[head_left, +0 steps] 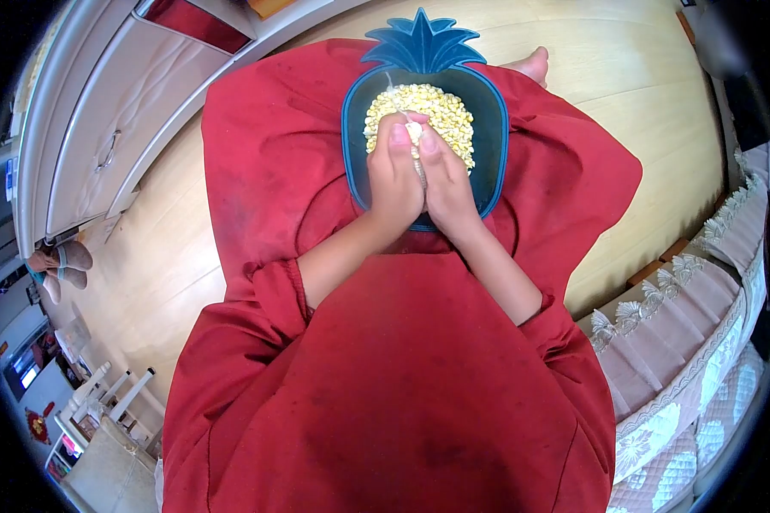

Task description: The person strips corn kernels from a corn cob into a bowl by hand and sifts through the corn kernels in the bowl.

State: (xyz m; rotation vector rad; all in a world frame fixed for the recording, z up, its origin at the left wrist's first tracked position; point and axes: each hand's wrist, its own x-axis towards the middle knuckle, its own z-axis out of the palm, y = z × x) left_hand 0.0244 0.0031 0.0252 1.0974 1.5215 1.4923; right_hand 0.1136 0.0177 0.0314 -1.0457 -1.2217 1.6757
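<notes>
A dark teal pineapple-shaped bowl (492, 128) with a leafy top sits in front of me, over the red cloth between my legs. Loose pale yellow corn kernels (441, 107) are heaped inside it. Above the kernels, my left hand (393, 171) and my right hand (447, 179) are pressed side by side, closed around a corn cob (415, 132). Both thumbs lie on top, near the cob's upper end. Part of the cob's pitted side shows between the palms; my fingers hide the rest. A thin pale strand rises from its tip to the bowl's back wall.
Red clothing (402, 359) covers my lap and arms. A bare foot (535, 66) shows beyond the bowl on the wooden floor (624, 111). White drawers (128, 111) stand at left, a ruffled sofa (667, 316) at right, and a white chair (103, 402) at lower left.
</notes>
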